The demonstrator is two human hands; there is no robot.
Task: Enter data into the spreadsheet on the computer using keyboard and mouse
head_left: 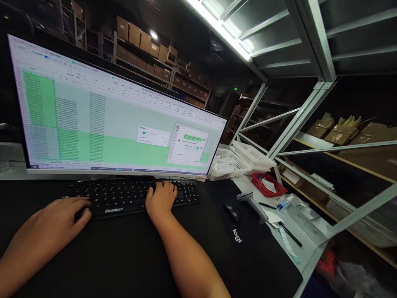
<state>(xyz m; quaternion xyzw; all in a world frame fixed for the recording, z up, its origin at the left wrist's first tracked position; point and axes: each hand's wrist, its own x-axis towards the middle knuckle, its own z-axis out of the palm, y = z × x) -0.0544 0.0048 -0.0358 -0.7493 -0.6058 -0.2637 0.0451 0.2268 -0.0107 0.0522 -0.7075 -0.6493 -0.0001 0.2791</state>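
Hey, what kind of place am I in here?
Probably a warehouse or stockroom workstation: there are shelved cardboard boxes, a handheld scanner, and a monitor showing what looks like a spreadsheet.

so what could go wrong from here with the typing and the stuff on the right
Stray presses: the left hand and right hand are both at the keyboard, so a slipped finger could alter the spreadsheet on screen.

A knock: the mouse lies close to the scanner, so a hasty reach for one might bump the other.
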